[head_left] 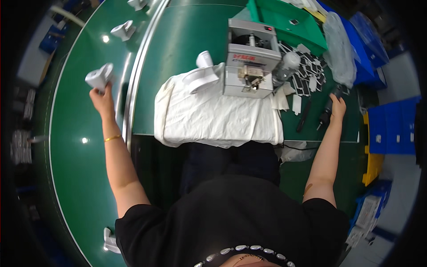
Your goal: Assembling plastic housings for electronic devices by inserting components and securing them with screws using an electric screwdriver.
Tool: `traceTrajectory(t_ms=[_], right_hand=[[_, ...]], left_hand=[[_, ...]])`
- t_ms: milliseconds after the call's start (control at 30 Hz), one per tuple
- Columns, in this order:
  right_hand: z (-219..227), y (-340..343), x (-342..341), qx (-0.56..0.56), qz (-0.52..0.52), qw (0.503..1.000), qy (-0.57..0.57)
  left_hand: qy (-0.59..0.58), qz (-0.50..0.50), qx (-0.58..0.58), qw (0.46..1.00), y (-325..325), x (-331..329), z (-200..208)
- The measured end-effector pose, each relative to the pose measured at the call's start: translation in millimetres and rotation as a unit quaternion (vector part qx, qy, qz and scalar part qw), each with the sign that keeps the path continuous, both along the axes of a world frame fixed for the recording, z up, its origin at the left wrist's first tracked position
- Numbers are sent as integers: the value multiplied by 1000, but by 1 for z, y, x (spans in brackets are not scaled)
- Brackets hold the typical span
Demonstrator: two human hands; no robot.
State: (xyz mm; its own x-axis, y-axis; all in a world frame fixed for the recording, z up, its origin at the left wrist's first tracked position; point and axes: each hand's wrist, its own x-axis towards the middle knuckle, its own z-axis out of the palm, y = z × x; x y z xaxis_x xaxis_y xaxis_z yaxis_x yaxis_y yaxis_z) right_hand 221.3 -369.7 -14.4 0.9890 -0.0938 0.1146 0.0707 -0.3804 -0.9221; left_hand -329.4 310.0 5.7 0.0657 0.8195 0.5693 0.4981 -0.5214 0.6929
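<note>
Stretched out to the left, my left hand (103, 100) is closed on the lower end of a white molded plastic part (98, 77), over the green conveyor belt. At the right side of the table my right hand (339, 107) wraps round a black electric screwdriver (327, 111), its bit pointing down toward the table's front edge. Between my hands, another white plastic part (201, 79) lies on a white cloth (218, 118). Behind the cloth stands a grey screw feeder (251, 62) with a metal outlet at its front.
Similar white parts (123, 30) rest along the belt. A metal rail (141, 58) divides belt from table. Right of the feeder are a clear bottle (287, 69), a heap of small black-and-white pieces (307, 73), a black stick-shaped tool (304, 116) and a green bin (311, 38). Blue bins (393, 129) stand at right.
</note>
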Motion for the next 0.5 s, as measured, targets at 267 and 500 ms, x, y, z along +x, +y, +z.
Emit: traceTrajectory(t_ms=[267,500], right_hand=[[35,36,-76,-59,-54,989,-124],[90,116,-181,-402,143,897,-116]], left_hand=[[95,106,-4,990,34,-28,-31],[44,-176,-88,979,-141,63,57]])
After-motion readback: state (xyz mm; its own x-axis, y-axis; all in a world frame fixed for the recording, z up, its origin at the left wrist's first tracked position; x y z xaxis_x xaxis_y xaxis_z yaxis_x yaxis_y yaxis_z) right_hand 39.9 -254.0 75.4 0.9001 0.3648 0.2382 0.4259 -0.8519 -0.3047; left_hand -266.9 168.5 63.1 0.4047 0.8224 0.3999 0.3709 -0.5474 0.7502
